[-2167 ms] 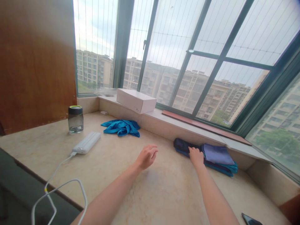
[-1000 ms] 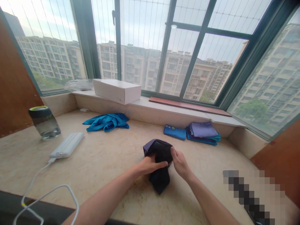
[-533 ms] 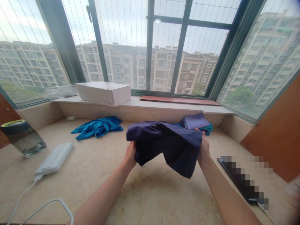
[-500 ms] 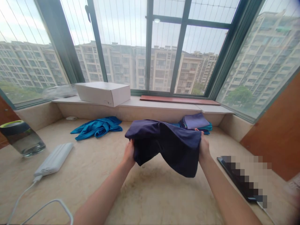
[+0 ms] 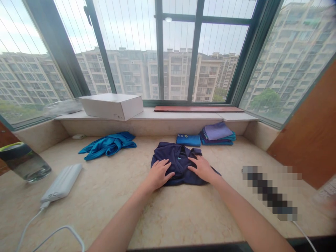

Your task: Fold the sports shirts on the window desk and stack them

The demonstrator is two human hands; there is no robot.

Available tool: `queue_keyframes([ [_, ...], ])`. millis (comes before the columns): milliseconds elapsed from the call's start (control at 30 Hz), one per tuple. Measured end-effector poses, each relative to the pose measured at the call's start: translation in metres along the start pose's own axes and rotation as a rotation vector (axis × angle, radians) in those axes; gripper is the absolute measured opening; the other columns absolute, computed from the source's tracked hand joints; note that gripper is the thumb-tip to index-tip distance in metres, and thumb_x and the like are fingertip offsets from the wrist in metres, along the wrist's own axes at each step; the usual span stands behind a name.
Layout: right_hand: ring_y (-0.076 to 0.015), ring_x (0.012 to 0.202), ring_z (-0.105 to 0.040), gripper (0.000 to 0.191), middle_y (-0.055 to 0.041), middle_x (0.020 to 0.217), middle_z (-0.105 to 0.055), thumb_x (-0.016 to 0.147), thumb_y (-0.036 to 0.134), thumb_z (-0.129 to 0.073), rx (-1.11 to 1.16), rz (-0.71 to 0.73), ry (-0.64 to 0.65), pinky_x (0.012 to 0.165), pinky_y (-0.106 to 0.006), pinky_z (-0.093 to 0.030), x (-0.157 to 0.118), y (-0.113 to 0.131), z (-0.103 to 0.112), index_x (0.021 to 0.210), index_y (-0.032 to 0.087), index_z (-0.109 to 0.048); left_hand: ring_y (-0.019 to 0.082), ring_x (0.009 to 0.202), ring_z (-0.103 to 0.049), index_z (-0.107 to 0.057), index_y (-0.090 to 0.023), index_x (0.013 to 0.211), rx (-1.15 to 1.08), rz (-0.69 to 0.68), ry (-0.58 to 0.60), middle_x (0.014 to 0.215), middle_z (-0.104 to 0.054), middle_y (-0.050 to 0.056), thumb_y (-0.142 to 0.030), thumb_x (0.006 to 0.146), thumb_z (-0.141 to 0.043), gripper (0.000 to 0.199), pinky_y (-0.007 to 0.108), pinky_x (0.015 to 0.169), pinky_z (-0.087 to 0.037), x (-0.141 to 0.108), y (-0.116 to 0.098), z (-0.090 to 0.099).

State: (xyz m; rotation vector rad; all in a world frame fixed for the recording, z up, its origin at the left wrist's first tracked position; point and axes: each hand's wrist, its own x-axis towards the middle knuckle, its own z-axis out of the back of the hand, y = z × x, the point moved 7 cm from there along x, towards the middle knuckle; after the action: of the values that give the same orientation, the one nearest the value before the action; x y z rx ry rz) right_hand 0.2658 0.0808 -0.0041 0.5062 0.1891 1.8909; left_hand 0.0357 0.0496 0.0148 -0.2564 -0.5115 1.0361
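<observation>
A dark navy garment (image 5: 178, 154) lies bunched on the beige stone counter (image 5: 168, 217), in front of me. My left hand (image 5: 159, 173) rests on its left part with the fingers spread. On its right part lies my right hand (image 5: 202, 168), fingers also apart and flat on the fabric. Behind the garment is a small folded blue cloth (image 5: 189, 140) with a printed mark. To the right of that stands a stack of folded purple, navy and teal cloths (image 5: 218, 133). A crumpled blue garment (image 5: 111, 145) lies to the back left.
On the left are a bottle (image 5: 25, 162) and a white power bank (image 5: 62, 182) with a cable. A pixelated dark object (image 5: 270, 192) lies right. A white box (image 5: 111, 106) and a reddish board (image 5: 198, 109) sit on the windowsill (image 5: 149, 114).
The navy garment, held up between both hands before, now lies on the counter. Both hands have let go of its edges and opened on top of it. The folded blue cloth behind shows more.
</observation>
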Motion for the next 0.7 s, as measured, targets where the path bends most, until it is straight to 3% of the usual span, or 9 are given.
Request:
queue_keyframes([
  [100,-0.0329,0.122,-0.058,0.031,-0.0152,0.129,-0.066,0.093,0.036,-0.063,-0.097,-0.005,-0.009,0.104,-0.045,-0.044,0.002,0.001,0.001,0.119,0.026,-0.076,0.033,0.114,-0.067,-0.078,-0.022,0.092,-0.036,0.037,0.01,0.116,-0.074,0.014,-0.047,0.092,-0.058,0.032,0.045,0.104,-0.046,0.003,0.003,0.001],
  [200,-0.0277,0.11,-0.063,0.025,-0.0115,0.115,-0.072,0.096,0.029,-0.056,-0.092,-0.045,-0.09,0.098,-0.038,-0.046,0.005,-0.002,0.013,0.102,0.026,-0.079,0.027,0.086,-0.07,-0.074,-0.023,0.08,-0.136,0.107,-0.128,0.088,-0.076,0.009,-0.051,0.092,-0.056,0.036,0.037,0.084,-0.052,0.004,0.008,0.02],
  [267,-0.0258,0.102,-0.066,0.029,-0.011,0.107,-0.074,0.099,0.027,-0.049,-0.081,-0.091,-0.143,0.092,-0.036,-0.046,0.005,-0.008,0.025,0.102,0.024,-0.077,0.023,0.074,-0.066,-0.071,-0.022,0.082,-0.255,0.181,-0.349,0.077,-0.071,0.005,-0.052,0.093,-0.054,0.036,0.032,0.073,-0.05,0.0,0.019,0.044],
  [333,-0.0262,0.095,-0.066,0.034,-0.013,0.106,-0.074,0.102,0.029,-0.04,-0.061,-0.171,-0.233,0.087,-0.036,-0.046,0.004,-0.021,0.041,0.108,0.021,-0.072,0.019,0.067,-0.061,-0.067,-0.02,0.084,-0.378,0.292,-0.663,0.069,-0.063,0.001,-0.051,0.094,-0.052,0.036,0.028,0.066,-0.048,-0.012,0.04,0.073],
  [433,-0.0285,0.091,-0.065,0.036,-0.0155,0.104,-0.072,0.101,0.035,-0.037,0.113,-0.355,-0.544,0.084,-0.039,-0.045,-0.005,-0.056,0.077,0.111,0.018,-0.068,0.016,0.069,-0.056,-0.062,-0.018,0.087,-0.496,0.501,-1.138,0.07,-0.055,-0.002,-0.045,0.095,-0.051,0.03,0.027,0.069,-0.047,-0.042,0.08,0.106],
  [500,-0.0281,0.089,-0.064,0.036,-0.0148,0.1,-0.071,0.098,0.039,-0.041,0.315,-0.462,-0.781,0.085,-0.04,-0.046,-0.016,-0.082,0.096,0.107,0.016,-0.067,0.017,0.077,-0.058,-0.06,-0.017,0.094,-0.547,0.614,-1.298,0.079,-0.057,0.0,-0.037,0.095,-0.05,0.022,0.03,0.078,-0.05,-0.055,0.1,0.115],
  [600,-0.0236,0.079,-0.064,0.039,-0.0114,0.095,-0.07,0.095,0.043,-0.044,0.498,-0.52,-0.917,0.084,-0.041,-0.049,-0.024,-0.101,0.104,0.112,0.015,-0.065,0.023,0.107,-0.061,-0.056,-0.016,0.116,-0.497,0.572,-1.317,0.112,-0.061,0.01,-0.029,0.094,-0.051,0.026,0.039,0.098,-0.048,-0.056,0.102,0.121],
  [667,-0.0227,0.078,-0.064,0.04,-0.0102,0.097,-0.07,0.093,0.045,-0.049,0.498,-0.464,-0.825,0.085,-0.042,-0.05,-0.019,-0.094,0.1,0.117,0.016,-0.065,0.027,0.131,-0.05,-0.054,-0.018,0.126,-0.317,0.384,-1.209,0.136,-0.053,0.015,-0.03,0.093,-0.054,0.035,0.044,0.112,-0.039,-0.047,0.082,0.125],
  [700,-0.0235,0.083,-0.065,0.041,-0.0106,0.101,-0.071,0.091,0.046,-0.052,0.485,-0.4,-0.734,0.088,-0.043,-0.05,-0.014,-0.085,0.095,0.118,0.018,-0.065,0.028,0.138,-0.044,-0.055,-0.02,0.128,-0.222,0.272,-1.092,0.143,-0.049,0.015,-0.032,0.092,-0.056,0.039,0.045,0.117,-0.033,-0.039,0.068,0.122],
])
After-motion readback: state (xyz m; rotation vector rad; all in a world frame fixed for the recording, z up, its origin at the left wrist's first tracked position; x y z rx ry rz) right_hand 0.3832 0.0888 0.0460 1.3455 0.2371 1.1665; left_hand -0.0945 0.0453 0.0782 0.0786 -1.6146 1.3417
